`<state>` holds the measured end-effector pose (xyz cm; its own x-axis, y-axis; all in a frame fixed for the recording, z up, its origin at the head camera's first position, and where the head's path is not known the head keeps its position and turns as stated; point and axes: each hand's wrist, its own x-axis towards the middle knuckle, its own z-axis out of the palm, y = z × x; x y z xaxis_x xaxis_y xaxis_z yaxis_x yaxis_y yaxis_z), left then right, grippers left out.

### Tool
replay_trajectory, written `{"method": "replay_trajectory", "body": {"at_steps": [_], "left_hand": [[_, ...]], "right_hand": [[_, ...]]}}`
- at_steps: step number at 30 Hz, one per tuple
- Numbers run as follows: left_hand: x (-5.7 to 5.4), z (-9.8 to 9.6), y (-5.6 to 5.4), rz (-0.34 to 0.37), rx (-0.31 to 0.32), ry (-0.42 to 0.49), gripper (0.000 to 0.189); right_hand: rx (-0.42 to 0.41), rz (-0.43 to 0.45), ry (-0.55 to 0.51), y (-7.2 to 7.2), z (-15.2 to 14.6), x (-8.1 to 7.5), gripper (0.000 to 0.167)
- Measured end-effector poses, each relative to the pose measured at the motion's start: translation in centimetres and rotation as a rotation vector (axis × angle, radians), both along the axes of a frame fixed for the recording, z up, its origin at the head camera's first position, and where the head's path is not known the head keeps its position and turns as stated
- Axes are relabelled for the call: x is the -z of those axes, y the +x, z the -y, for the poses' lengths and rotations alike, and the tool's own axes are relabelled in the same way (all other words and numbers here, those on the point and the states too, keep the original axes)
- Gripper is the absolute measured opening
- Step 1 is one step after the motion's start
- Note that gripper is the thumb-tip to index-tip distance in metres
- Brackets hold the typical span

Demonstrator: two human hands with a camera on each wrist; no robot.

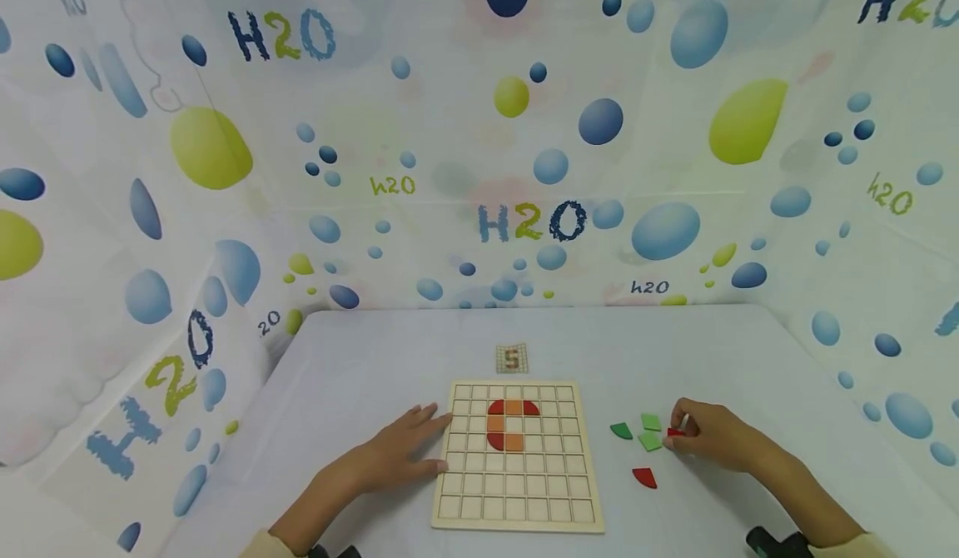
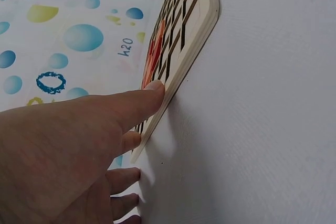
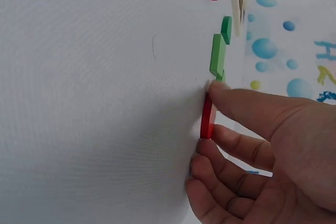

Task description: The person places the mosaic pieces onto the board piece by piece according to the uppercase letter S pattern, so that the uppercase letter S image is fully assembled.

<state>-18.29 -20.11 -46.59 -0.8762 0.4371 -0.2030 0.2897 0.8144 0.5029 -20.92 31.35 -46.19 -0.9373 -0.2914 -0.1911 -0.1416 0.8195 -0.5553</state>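
My left hand [image 1: 397, 454] has its fingers fairly straight, with thumb and index tip touching the left edge of a wooden grid board [image 1: 528, 487]. On that board lie three red quarter-circle tiles [image 1: 495, 440] and three orange square tiles [image 1: 513, 442], set in a C-like curve. Right of the board, my right hand [image 1: 715, 435] pinches a red tile [image 3: 208, 116] between thumb and fingers, low over the table. Beside those fingers are two light green square tiles [image 1: 650, 440], a dark green quarter-circle tile [image 1: 621, 430] and another red quarter-circle tile [image 1: 644, 478].
A small card [image 1: 512, 358] with a gridded pattern lies just behind the board. The table [image 1: 360, 375] has a white cover. Behind and at both sides hangs a white curtain [image 1: 449, 125] printed with blue and green drops and lettering.
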Motion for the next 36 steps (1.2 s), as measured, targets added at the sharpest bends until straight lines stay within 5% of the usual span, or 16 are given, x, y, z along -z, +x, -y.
{"method": "replay_trajectory", "body": {"at_steps": [9, 16, 36], "left_hand": [[0.12, 0.04, 0.05, -0.008, -0.001, -0.004, 0.076], [-0.04, 0.00, 0.08, -0.001, -0.001, 0.006, 0.076], [0.06, 0.16, 0.09, -0.003, 0.006, 0.015, 0.075]], "right_hand": [[-0.053, -0.028, 0.018, -0.46, -0.03, -0.43, 0.025], [0.015, -0.048, 0.012, -0.64, -0.16, 0.03, 0.035], [0.035, -0.129, -0.001, -0.39, 0.71, 0.27, 0.019]]}}
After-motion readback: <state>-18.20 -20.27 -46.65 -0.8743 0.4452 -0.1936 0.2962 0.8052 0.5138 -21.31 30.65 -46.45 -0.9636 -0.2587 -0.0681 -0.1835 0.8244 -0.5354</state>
